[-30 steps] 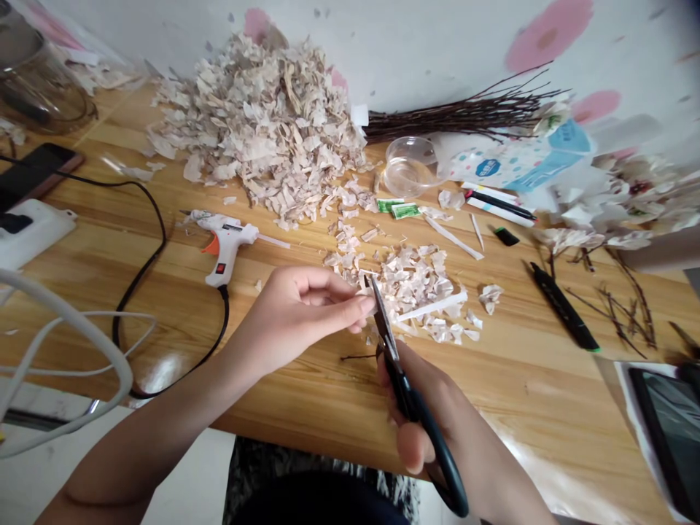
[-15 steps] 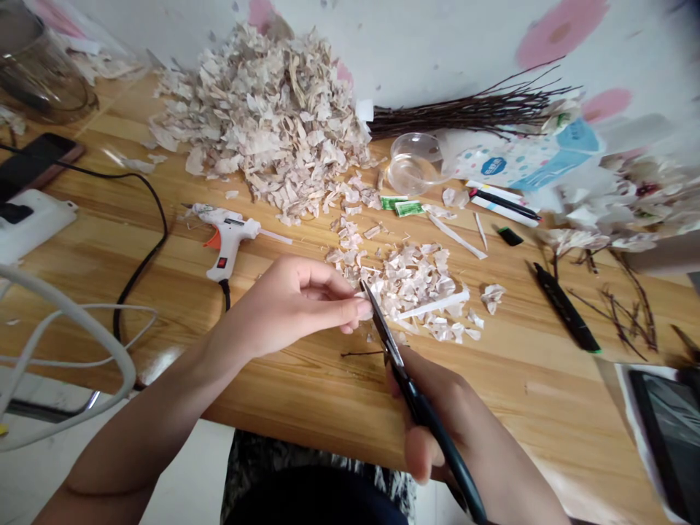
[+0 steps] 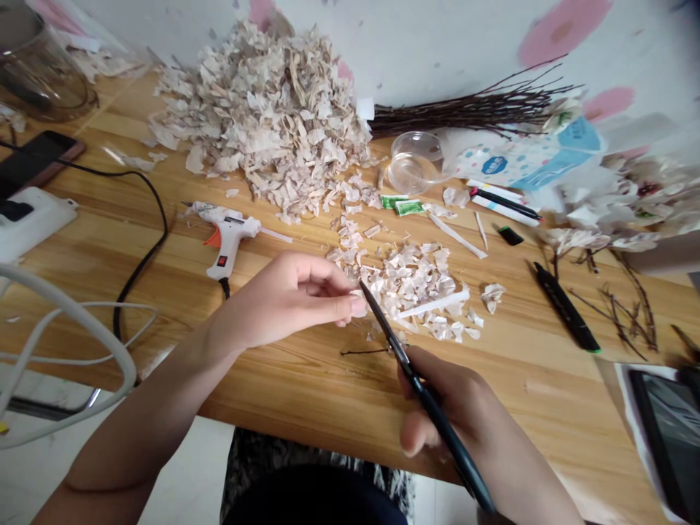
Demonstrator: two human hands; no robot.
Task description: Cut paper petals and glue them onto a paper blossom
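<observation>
My left hand (image 3: 284,299) is pinched at the fingertips on a small pale paper scrap (image 3: 356,300), just above the wooden tabletop. My right hand (image 3: 445,408) grips black-handled scissors (image 3: 432,401), whose narrow steel blades point up and left. The blade tips reach close to the pinched scrap, and the blades look nearly closed. Beyond the hands lies a low heap of torn paper pieces (image 3: 410,281), with a much larger heap of the same pale pieces (image 3: 262,124) farther back.
A white hot glue gun (image 3: 227,237) lies left of the hands, its black cord trailing away. Farther right are a clear plastic cup (image 3: 414,162), a bundle of thin dark twigs (image 3: 470,113), a black marker (image 3: 566,317), and a dark tablet (image 3: 667,437).
The scissors have leaned farther right, with my right hand shifted right. My left hand has risen slightly, and the blades look narrower.
</observation>
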